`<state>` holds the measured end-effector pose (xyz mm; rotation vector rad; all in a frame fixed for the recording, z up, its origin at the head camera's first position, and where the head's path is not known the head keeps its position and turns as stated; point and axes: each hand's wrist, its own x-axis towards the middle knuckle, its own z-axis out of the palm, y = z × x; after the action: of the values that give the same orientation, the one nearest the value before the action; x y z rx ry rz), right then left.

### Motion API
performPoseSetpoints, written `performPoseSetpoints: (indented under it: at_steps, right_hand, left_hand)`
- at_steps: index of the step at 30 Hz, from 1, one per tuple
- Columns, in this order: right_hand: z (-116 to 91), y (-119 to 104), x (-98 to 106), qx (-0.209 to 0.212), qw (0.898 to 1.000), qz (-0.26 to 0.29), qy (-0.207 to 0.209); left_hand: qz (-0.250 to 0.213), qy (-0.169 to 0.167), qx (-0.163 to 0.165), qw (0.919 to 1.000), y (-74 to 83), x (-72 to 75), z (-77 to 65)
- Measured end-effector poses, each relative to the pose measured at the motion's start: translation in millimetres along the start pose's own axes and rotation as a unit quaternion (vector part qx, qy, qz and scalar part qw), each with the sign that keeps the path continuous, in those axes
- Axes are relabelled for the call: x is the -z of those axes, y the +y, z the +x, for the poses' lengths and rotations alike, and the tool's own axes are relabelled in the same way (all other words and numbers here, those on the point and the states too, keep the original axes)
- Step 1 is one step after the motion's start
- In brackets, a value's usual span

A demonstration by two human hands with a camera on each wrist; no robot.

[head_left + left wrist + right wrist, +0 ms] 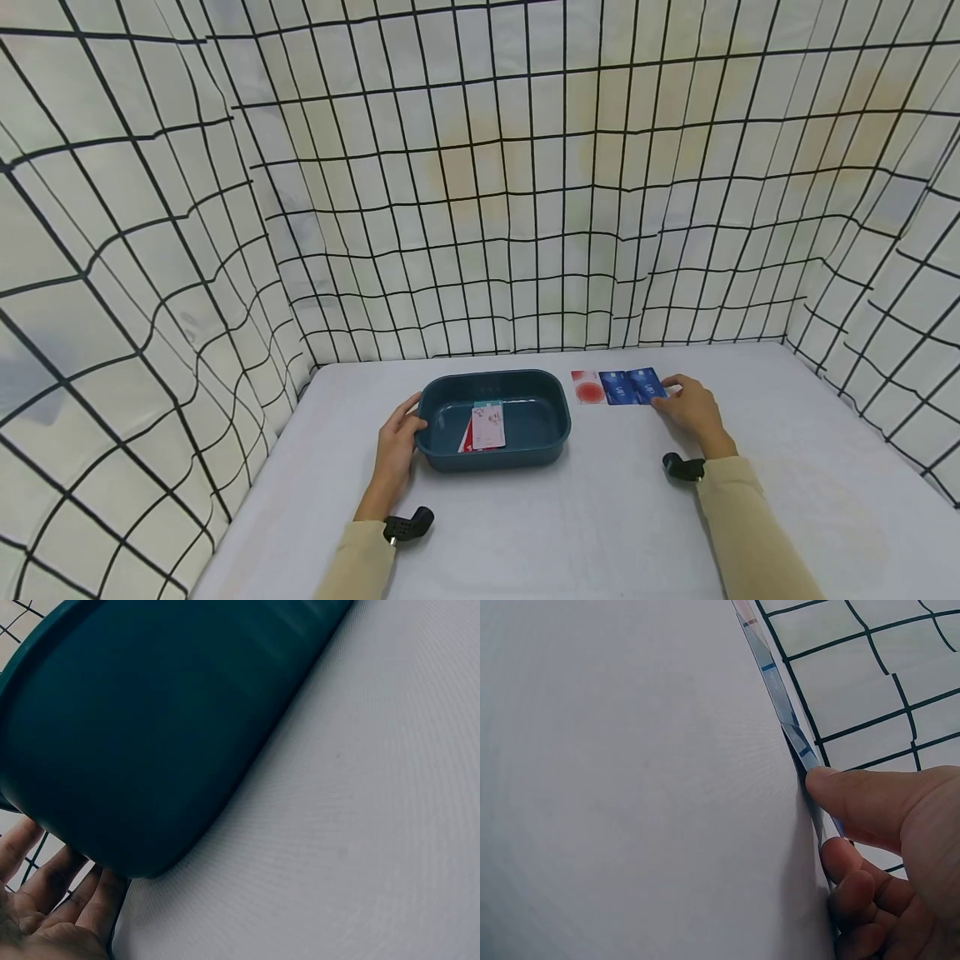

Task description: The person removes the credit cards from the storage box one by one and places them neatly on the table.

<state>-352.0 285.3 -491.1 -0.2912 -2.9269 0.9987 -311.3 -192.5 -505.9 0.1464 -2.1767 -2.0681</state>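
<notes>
My left hand point(395, 446) holds the left end of a dark teal plastic tub point(491, 460), its thumb at the rim. In the left wrist view its fingers point(56, 881) lie against the tub's outer wall. Inside the tub lie a pale pink card point(489, 427) and a red card point(467, 439), partly overlapping. To the tub's right, my right hand point(692, 410) pinches the right edge of a blue bank card point(647, 385). That card sits slightly tilted beside another blue bank card point(617, 388) and a white card with a red disc point(589, 388).
A white table point(600, 525) carries the tub and the row of cards. Behind it and at both sides rises a white sheet with a black grid net point(525, 208). Each wrist wears a black camera point(408, 525).
</notes>
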Motion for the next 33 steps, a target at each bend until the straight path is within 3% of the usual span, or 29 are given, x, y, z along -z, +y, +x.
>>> performPoseSetpoints:
  at_steps: [8, 15, 22, 33]
  right_hand:
    - [-1.1, 0.5, 3.3, -0.003, 1.0, 0.011, -0.006]
    - [1.0, -3.3, 6.3, 0.016, 0.998, 0.061, 0.004]
    - [-0.6, -25.0, 14.5, 0.107, 0.987, 0.11, 0.045]
    - [-18.6, -80.4, 11.7, 0.225, 0.962, 0.157, 0.009]
  left_hand:
    - [-0.005, 0.0, 0.002, 1.0, 0.2, -0.5, -0.7]
    - [-0.003, -0.001, 0.0, 1.0, 0.6, -0.3, -1.7]
    - [-0.002, -0.001, -0.001, 1.0, 1.5, -0.2, -2.8]
    - [-0.002, 0.001, -0.001, 1.0, 2.1, -0.4, -3.7]
